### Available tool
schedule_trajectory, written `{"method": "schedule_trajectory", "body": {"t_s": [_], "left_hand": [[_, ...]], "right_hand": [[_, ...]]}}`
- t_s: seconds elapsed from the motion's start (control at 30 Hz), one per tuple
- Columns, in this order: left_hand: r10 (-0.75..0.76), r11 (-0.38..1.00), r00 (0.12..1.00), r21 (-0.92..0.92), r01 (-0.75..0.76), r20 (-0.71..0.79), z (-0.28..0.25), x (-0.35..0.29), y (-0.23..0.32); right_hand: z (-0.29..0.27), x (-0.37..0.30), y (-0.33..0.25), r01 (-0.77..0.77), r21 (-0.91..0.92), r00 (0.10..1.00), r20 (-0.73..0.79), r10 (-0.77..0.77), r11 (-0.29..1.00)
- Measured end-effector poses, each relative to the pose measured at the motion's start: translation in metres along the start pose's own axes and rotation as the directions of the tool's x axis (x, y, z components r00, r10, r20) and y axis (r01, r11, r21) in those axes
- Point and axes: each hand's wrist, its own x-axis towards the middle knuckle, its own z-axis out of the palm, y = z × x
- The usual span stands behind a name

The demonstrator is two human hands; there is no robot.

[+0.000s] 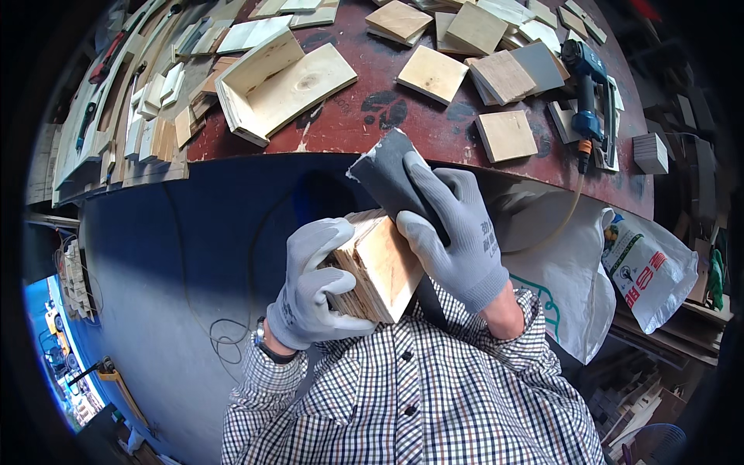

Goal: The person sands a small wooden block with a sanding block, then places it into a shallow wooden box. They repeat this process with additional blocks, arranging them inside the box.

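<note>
My left grip (304, 288) clasps the wooden block (390, 267), apparently steadying it; my right grip (459, 225) pinches the dark block (394, 177) lengthwise, probably for control.

A nail gun (587, 101) is lying on the right of a red table (422, 138), its pale hose (572, 205) running down past the edge. Wood squares (506, 136) are lying to its left, some overlapping, and an open box (314, 81) is resting farther left. A white sack (554, 256) and a printed sack (651, 267) are showing side by side below. A cable (221, 341) is looping over the floor (147, 310).
</note>
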Motion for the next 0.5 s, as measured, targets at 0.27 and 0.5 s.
{"method": "schedule_trajectory", "body": {"t_s": [0.27,0.5], "left_hand": [[-0.274,0.960,0.951,-0.097,0.262,-0.141,0.002,-0.005,-0.002],[-0.742,0.610,0.658,-0.537,0.583,-0.128,0.010,-0.007,-0.014]], "right_hand": [[-0.017,-0.020,-0.015,0.235,0.116,0.927,0.271,-0.258,0.965],[-0.029,-0.054,0.007,-0.009,0.166,1.000,0.025,0.005,0.986]]}}
